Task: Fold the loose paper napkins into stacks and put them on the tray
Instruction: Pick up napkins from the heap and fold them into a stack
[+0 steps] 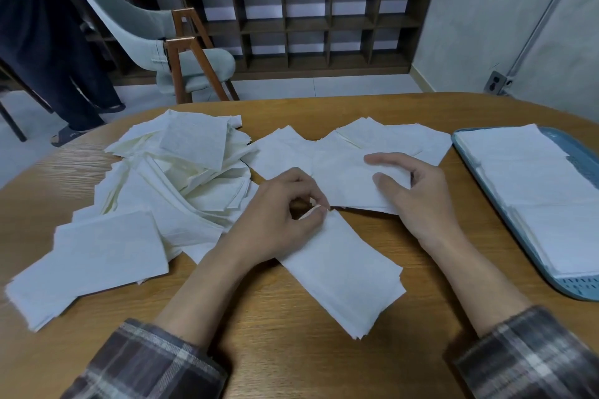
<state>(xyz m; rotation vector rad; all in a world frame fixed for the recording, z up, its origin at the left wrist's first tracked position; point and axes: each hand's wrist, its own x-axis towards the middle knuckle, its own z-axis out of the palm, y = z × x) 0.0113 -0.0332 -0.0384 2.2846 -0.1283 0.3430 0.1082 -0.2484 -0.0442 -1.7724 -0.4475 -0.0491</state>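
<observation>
A folded stack of white napkins point(343, 272) lies on the wooden table in front of me. My left hand point(278, 220) pinches its far corner between thumb and fingertips. My right hand point(411, 191) hovers with loosely curled fingers over a flat napkin point(343, 178) in the middle and holds nothing. A big loose pile of napkins point(181, 172) covers the left of the table. More flat napkins point(389, 139) lie behind my right hand. A blue tray point(570, 288) at the right edge carries folded napkins point(534, 185).
The oval wooden table point(421, 301) has bare wood near me. Beyond it stand a grey chair point(152, 32) with wooden legs and a dark shelf unit point(324, 23). A person's dark trouser legs point(42, 42) are at far left.
</observation>
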